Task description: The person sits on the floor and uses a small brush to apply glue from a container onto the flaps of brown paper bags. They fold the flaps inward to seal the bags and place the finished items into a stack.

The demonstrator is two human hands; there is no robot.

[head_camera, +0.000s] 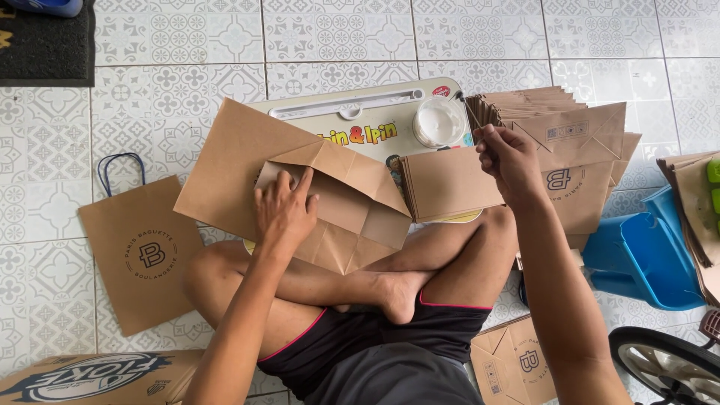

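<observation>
I sit cross-legged on a tiled floor. My left hand (283,207) presses flat on a brown paper bag (247,161) whose bottom flaps are folded open into a diamond shape. My right hand (506,154) is raised to the right, fingers pinched on a thin stick (472,114) that points toward a small white tub (439,122). The bag lies partly on a small lap table (375,120) with a cartoon print. A stack of folded brown card pieces (450,184) rests beside the bag.
A pile of brown bags (570,142) lies at the right. A finished bag with blue handles (142,251) lies at the left. Blue plastic bin (645,259), cardboard box (90,379), wheel (667,364), dark mat (45,45).
</observation>
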